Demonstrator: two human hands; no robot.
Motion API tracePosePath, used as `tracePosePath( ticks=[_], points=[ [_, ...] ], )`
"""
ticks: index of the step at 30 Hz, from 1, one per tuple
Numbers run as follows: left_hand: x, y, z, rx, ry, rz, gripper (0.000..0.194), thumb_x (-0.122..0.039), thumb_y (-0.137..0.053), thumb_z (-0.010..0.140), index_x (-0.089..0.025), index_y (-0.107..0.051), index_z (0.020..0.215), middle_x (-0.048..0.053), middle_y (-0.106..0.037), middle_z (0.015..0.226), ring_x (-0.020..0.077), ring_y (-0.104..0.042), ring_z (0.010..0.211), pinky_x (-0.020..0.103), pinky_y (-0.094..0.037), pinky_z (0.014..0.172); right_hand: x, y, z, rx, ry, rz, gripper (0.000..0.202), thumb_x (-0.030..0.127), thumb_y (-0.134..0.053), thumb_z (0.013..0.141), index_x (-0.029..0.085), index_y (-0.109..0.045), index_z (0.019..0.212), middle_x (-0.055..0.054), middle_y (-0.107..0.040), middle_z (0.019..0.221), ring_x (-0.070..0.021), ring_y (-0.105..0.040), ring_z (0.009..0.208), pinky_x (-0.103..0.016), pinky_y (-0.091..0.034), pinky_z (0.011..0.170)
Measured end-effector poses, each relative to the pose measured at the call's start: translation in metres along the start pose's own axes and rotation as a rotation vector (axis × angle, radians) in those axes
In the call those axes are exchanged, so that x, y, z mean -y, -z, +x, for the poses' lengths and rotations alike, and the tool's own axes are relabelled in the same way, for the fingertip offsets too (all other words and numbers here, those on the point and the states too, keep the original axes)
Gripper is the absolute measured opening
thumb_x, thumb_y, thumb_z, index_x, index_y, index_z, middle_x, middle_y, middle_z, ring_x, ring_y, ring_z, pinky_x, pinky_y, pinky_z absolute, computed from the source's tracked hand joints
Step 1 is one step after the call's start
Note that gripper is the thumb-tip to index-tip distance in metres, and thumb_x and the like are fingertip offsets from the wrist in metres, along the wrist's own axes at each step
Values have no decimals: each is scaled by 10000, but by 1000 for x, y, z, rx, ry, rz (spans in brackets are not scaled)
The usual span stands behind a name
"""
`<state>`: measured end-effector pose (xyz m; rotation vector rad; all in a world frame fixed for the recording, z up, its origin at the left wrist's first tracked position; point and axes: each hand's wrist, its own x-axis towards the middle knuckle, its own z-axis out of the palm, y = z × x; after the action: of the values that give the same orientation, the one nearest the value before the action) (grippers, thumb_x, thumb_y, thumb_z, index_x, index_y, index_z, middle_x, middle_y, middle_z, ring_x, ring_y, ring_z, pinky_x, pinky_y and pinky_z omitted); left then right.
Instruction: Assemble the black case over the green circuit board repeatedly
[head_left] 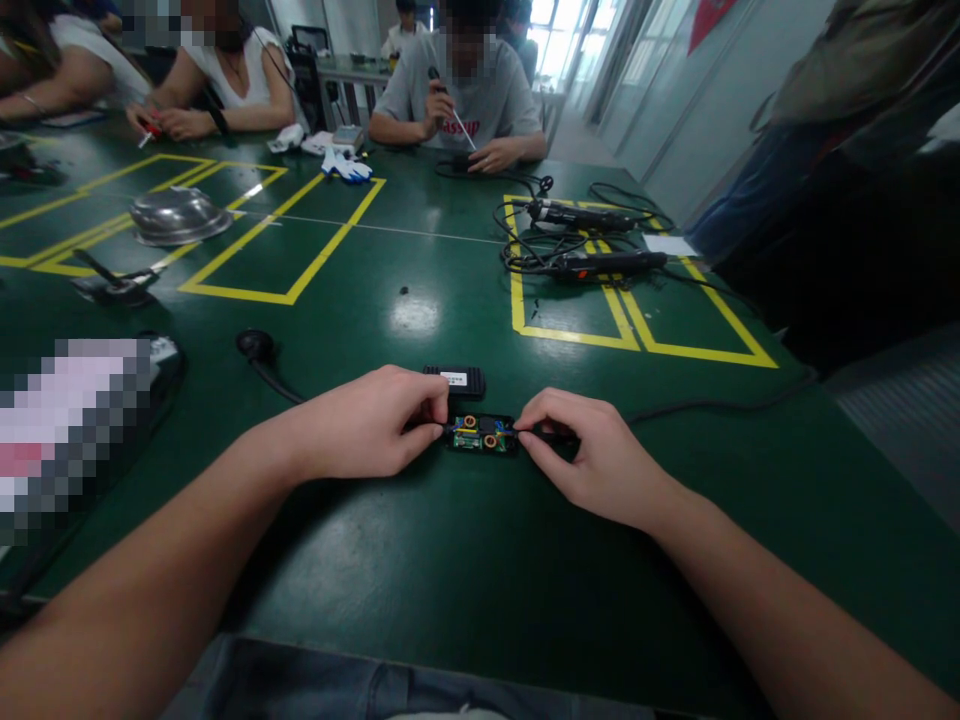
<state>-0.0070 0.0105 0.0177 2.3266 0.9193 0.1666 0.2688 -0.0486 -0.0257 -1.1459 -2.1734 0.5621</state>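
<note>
An opened black case with a circuit board (480, 434) lies on the green table in front of me. Two copper coils and several coloured wires show on the board. At the case's left end, my left hand (382, 420) pinches the black cable, whose round black plug (255, 346) lies further left. My right hand (589, 450) is closed on the black cable (720, 408) at the right end, and this cable runs off to the right. Just behind the case sits a ribbed black cover (466, 381) with a white label, partly hidden by my left fingers.
Two black corded screwdrivers (607, 263) lie at the back right inside yellow tape. A metal bowl (180, 215) stands at the back left, and white-blue gloves (346, 165) lie further off. Across the table a person (472, 100) holds a screwdriver. A blurred-out object (67, 430) is at my left.
</note>
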Motion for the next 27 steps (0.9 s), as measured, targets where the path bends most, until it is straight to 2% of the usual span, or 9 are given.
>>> tracePosePath(
  ticks=[8,13,15,17,18,20,23,25,27],
  points=[
    [13,1,3,31,-13,-108,104,-257,-639,953,-209,-685,874,-19,-701,754,146,-644,667,249,-432,642,-6,1,-1,0,9,-113,126,175,-675,993,240,-727,898,-41,-806,914,-239,-711,847,-414,-483,793],
    [17,2,1,17,-22,-36,113,-253,-653,948,-214,-734,880,-9,-717,805,145,-639,689,259,-451,663,-3,-2,-1,-3,14,-126,123,153,-653,985,236,-691,902,-50,-799,929,-244,-703,868,-410,-470,799],
    [16,-1,2,-57,-87,44,127,-242,-662,935,-214,-748,847,32,-739,950,180,-678,833,305,-519,792,-1,-4,-1,-10,21,-140,115,141,-634,974,233,-667,914,-55,-784,927,-245,-693,864,-406,-469,789],
    [16,-8,5,-193,-137,134,118,-229,-668,911,-213,-776,869,93,-725,1206,266,-680,1115,417,-543,1017,1,-6,-1,-22,19,-159,106,136,-620,963,233,-650,931,-55,-764,909,-246,-681,850,-400,-465,772],
    [17,-12,7,-280,-128,180,144,-214,-666,894,-212,-800,947,123,-689,1340,320,-632,1265,493,-514,1117,1,-7,-1,-30,13,-163,104,135,-615,958,233,-647,952,-53,-755,902,-244,-675,840,-398,-462,764],
    [19,-19,12,-419,-45,217,354,-203,-657,898,-179,-774,1231,181,-615,1515,387,-531,1440,587,-456,1211,2,-8,-2,-50,-9,-152,133,132,-607,948,238,-642,1019,-47,-745,908,-240,-665,826,-394,-464,757],
    [23,-25,17,-335,41,171,453,-258,-650,979,-189,-683,1425,152,-715,1436,355,-631,1336,579,-502,1170,1,-9,-4,-90,-54,-99,251,119,-601,916,254,-609,1128,-43,-753,971,-238,-664,834,-406,-489,787],
    [22,-24,17,-324,44,152,412,-283,-653,1006,-198,-690,1406,121,-771,1342,328,-680,1245,537,-533,1123,0,-9,-5,-108,-83,-65,340,106,-596,882,262,-580,1184,-46,-754,1016,-241,-664,852,-418,-509,814],
    [18,-21,14,-359,-15,131,374,-307,-663,1017,-193,-709,1369,110,-785,1300,306,-695,1210,493,-543,1099,-2,-9,-6,-116,-102,-43,433,94,-588,848,262,-555,1246,-56,-748,1063,-247,-663,875,-425,-521,830]
  ],
)
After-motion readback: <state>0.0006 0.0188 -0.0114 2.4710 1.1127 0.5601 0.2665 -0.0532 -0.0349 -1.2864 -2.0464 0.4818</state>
